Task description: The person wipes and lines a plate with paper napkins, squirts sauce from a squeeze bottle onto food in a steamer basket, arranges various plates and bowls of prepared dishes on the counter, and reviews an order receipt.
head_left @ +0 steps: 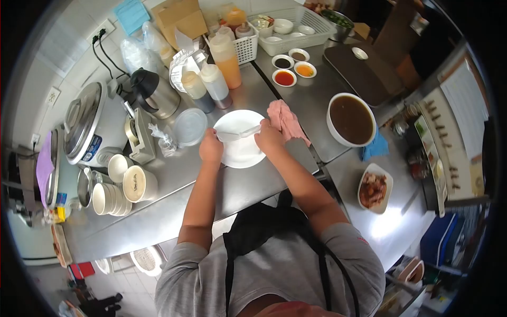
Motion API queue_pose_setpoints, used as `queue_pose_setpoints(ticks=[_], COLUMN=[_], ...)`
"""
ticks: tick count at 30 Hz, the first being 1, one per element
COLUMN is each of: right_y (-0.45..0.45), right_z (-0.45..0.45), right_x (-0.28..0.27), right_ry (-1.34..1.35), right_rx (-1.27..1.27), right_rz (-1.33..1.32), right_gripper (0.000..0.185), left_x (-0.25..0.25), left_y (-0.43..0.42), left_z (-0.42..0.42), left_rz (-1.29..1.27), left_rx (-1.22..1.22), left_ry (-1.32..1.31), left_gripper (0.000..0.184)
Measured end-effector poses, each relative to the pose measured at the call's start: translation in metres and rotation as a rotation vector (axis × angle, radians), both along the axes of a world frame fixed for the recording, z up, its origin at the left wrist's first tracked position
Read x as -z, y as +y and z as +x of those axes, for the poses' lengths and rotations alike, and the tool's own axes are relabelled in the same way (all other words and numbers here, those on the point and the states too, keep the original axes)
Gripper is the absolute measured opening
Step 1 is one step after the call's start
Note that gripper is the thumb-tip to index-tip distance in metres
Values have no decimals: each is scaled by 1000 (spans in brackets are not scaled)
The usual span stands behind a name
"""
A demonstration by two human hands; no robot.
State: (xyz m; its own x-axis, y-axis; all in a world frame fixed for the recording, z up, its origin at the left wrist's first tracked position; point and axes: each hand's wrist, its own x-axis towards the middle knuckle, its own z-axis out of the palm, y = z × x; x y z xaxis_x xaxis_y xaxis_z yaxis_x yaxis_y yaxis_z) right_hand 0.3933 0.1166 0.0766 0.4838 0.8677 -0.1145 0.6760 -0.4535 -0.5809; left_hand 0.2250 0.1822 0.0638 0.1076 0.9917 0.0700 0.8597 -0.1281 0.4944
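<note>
My left hand (211,147) and right hand (269,137) are facing each other across the white plate (237,158), which is sitting on the steel counter (211,187) in front of me. My fingers are curling in narrow on both sides, and they seem to be pinching the two ends of a thin, pale strip (240,135) that is stretching over the plate. It is looking see-through in parts, and I am not managing to tell just what it is, nor whether any finger is also pressing on the plate's rim.

That doubt is where I am seeing the trouble: if one end is slipping from my pinch, the strip could be dropping onto the plate, and if my knuckles are pushing unevenly, the plate could be sliding on the smooth metal. The pink cloth (285,122) is lying just beside the plate, on its right, so my right wrist could be snagging it and dragging it in. Beyond the plate, a little to its left, two squeeze bottles (210,87) are standing close together; a far reach by my left hand could be toppling them. The round translucent lid (190,127) is resting near the plate's left edge, where a swinging forearm could be knocking it. The bowl of brown liquid (351,120) is standing well apart, right of the plate, and only a wide elbow could be spilling it
</note>
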Motion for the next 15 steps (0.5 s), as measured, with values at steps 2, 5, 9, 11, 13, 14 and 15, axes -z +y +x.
queue_pose_setpoints(ticks=[2,5,9,11,13,14,15], right_y=[9,2,-14,-17,-9,0,6], right_z=[6,5,-18,-33,-36,-31,-25], right_x=[-2,-7,-19,0,12,13,15], right_ry=[-90,-290,-120,-12,-46,-131,-212], right_rx=[-37,-168,-929,-1057,-1009,-900,-790], right_rz=[61,496,667,619,535,471,403], right_gripper=[38,37,30,29,32,35,39], left_x=[-7,-16,-20,-12,-7,-9,-12], left_y=[4,7,12,14,18,20,20], left_z=[8,18,29,27,23,21,20], left_rz=[-71,-143,-214,-227,-217,-228,-244], left_rx=[-47,-102,-138,-129,-108,-74,-39], left_ry=[103,182,290,293,259,253,248], left_gripper=[28,31,36,38,40,41,41])
